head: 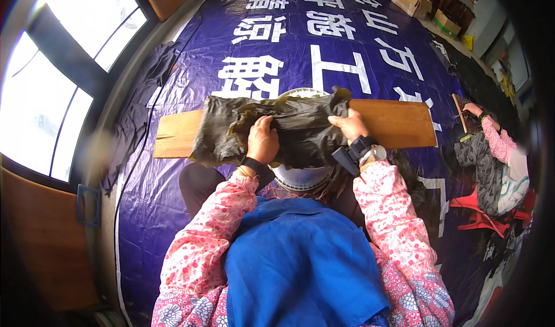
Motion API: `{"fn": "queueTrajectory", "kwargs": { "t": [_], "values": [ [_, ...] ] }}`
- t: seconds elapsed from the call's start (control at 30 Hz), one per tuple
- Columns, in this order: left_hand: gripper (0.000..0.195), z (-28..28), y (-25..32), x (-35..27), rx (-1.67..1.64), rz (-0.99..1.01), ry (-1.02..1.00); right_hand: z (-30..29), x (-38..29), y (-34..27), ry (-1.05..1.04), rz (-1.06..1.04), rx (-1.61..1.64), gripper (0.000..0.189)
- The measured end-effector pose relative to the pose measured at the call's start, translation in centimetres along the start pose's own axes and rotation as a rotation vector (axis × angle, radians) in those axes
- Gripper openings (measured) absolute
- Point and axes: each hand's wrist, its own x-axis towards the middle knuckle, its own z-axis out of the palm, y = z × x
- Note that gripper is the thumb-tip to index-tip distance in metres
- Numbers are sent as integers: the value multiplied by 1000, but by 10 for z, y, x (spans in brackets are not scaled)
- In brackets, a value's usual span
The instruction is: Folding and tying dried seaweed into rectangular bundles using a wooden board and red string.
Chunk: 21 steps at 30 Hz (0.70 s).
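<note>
A wide, dark green-brown sheet, which looks like kelp (299,130), lies folded across a wooden board (394,123). Under the board stands a white bucket (299,178). My left hand (263,140) rests on the sheet near its middle, palm down, with the fingers bent; whether it pinches the sheet is unclear. At the sheet's right end, my right hand (350,125) grips the edge, thumb on top and the other fingers partly hidden. The board's bare ends stick out on both sides.
A blue-purple printed tarp (186,80) covers the floor. Dark cloth-like sheets (130,132) lie along its left side, beside a black cable. At right another person (494,158) sits on a red stool (481,214). Cardboard boxes (409,1) stand at the upper right.
</note>
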Motion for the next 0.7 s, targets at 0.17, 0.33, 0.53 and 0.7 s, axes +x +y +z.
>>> {"fn": "queueTrajectory", "kwargs": {
  "t": [0.17, 0.33, 0.53, 0.7],
  "values": [
    [36, 44, 39, 2, -229, 57, -69, -44, -27, -61, 25, -191, 60, 21],
    [37, 83, 79, 3, -500, 0, -218, -76, -48, -105, 188, -305, -480, 18],
    [34, 42, 79, 17, -965, -354, -285, -16, -53, -131, 167, -344, -798, 18],
    [53, -18, 14, 31, -1495, -642, -455, 70, -50, -115, -195, -353, -314, 43]
  ]
}}
